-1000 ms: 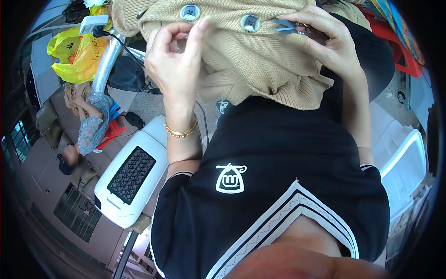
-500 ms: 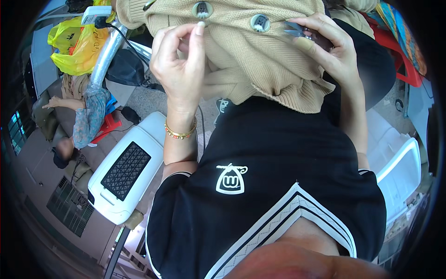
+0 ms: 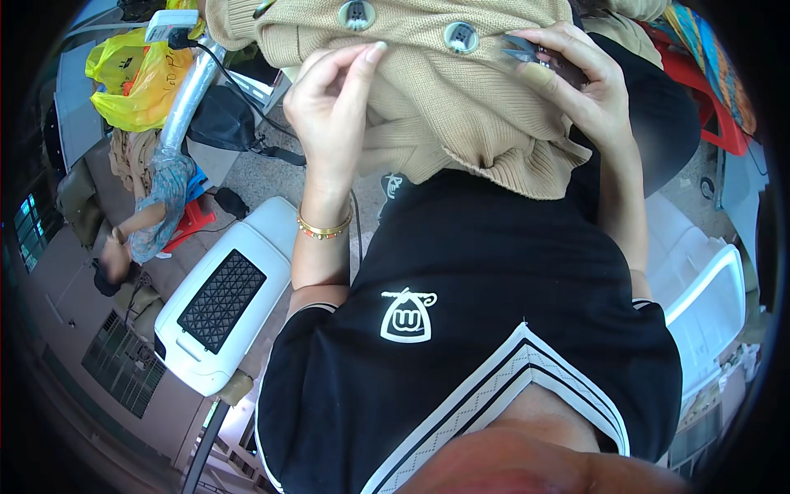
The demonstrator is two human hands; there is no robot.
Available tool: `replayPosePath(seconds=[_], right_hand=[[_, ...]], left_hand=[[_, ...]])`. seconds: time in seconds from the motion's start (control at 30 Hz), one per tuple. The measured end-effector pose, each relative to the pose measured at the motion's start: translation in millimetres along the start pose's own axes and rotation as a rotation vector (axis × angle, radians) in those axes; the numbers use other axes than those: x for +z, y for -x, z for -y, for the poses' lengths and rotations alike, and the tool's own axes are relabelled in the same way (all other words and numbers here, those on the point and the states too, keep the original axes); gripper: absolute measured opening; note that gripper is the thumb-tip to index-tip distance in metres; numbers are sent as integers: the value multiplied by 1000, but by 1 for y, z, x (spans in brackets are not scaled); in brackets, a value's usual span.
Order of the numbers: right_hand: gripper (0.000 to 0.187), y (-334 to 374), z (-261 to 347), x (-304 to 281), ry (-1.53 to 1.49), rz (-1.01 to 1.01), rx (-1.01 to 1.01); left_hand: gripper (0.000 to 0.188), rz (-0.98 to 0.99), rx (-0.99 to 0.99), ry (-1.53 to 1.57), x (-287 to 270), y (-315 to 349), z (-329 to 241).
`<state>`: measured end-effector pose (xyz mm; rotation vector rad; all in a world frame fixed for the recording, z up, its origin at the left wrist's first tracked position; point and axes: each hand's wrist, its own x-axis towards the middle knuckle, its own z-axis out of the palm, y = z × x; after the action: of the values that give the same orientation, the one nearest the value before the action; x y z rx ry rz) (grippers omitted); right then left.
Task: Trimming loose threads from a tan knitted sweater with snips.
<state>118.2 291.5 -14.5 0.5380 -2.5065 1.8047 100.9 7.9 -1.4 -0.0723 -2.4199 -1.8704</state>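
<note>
A beige knitted garment [image 3: 461,107] with large dark-centred buttons lies bunched across my lap. One button [image 3: 356,14] sits just above my left fingertips, and a second button [image 3: 461,36] lies between my two hands. My left hand [image 3: 336,103] is closed in a pinch over the knit, thumb and forefinger together; whatever is between the tips is too small to make out. In my right hand [image 3: 588,78] is a pair of small thread snips [image 3: 523,49], blades pointing left toward the second button.
To my left are a white padded armrest-like panel [image 3: 193,329], a yellow plastic bag [image 3: 123,86] and a black bag [image 3: 220,122]. Another person in a patterned sleeve [image 3: 160,210] sits beyond. A white plastic bin [image 3: 704,305] and a red stool [image 3: 716,99] stand to my right.
My left hand has shifted right along the knit, still pinched. The right hand with the snips has barely moved. The other person's outstretched arm has bent back toward their head.
</note>
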Motion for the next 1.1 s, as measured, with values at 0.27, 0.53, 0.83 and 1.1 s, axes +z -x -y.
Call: replayPosePath(seconds=[0.27,0.53,0.83,1.1], right_hand=[[38,-18,25,-2,109,13,-94],[36,-87,23,32,119,-356,-872],[35,-96,44,32,312,-150,-575],[37,-96,68,19,477,-5,-369]], left_hand=[[12,-60,835,-575,-8,-19,-14],[5,-66,714,-284,-12,-46,-10],[6,-99,597,-51,0,-44,0],[9,-109,563,95,4,-38,1]])
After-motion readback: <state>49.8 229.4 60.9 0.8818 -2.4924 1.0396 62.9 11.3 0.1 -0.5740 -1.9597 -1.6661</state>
